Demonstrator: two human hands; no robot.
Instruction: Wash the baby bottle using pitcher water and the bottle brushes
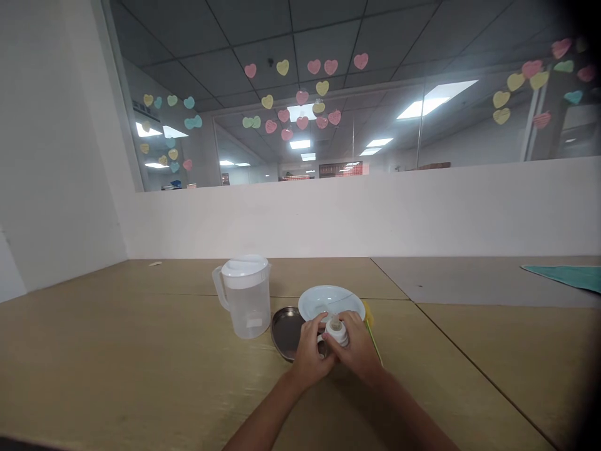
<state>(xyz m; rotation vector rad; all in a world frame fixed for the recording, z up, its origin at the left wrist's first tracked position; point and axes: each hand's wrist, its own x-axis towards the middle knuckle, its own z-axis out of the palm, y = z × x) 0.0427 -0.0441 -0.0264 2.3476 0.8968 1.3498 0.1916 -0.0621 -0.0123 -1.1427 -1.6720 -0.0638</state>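
Note:
Both hands are closed around a baby bottle (337, 334) with a white collar and a translucent teat pointing up. My left hand (310, 352) grips its left side, where a pale curved part like a handle shows. My right hand (359, 348) wraps the collar from the right, with the thumb across the front. The bottle's lower body is hidden by the hands. Just behind them is a white bowl (312, 299), and something clear seems to lie in it. A dark metal tray (285, 332) sits to the left, partly covered by my left hand.
A translucent pitcher (248, 310) with a white lid stands left of the tray. Right of the bowl lies a yellow-headed brush (373, 341) with a green handle. A teal cloth (568, 275) is at the far right. A low wall with a window (300, 219) borders the table's back.

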